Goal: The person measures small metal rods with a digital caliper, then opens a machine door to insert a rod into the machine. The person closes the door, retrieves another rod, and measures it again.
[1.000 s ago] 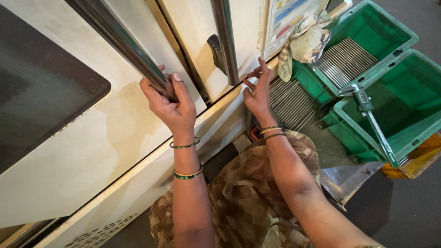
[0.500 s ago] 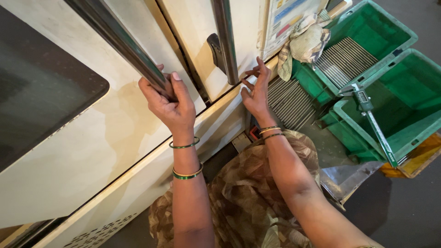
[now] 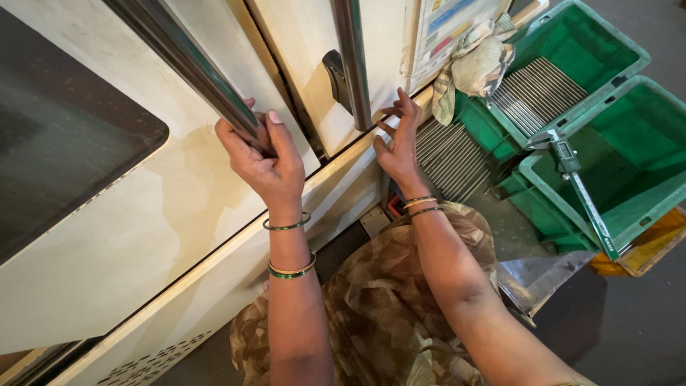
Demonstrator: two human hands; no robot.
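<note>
To your right sit two green bins: the far bin (image 3: pixel 629 53) holds a layer of thin metal rods (image 3: pixel 537 91), the near bin (image 3: pixel 654 207) has a caliper (image 3: pixel 582 196) lying across its rim. More rods (image 3: pixel 450 157) lie in a third green bin (image 3: pixel 480 123) beside the machine. A rag (image 3: pixel 477 66) hangs over that bin's corner. A yellow tray (image 3: pixel 654 246) sits under the near bin. Dark window (image 3: pixel 61 154) far left.

Factory or machine-shop floor. Evidence: cream machine enclosure (image 3: pixel 164 214) with steel bar handles (image 3: pixel 193 68), green plastic bins (image 3: pixel 614 143) of thin metal rods (image 3: pixel 532 93), digital caliper (image 3: pixel 582 193), bare concrete floor (image 3: pixel 629 322).
</note>
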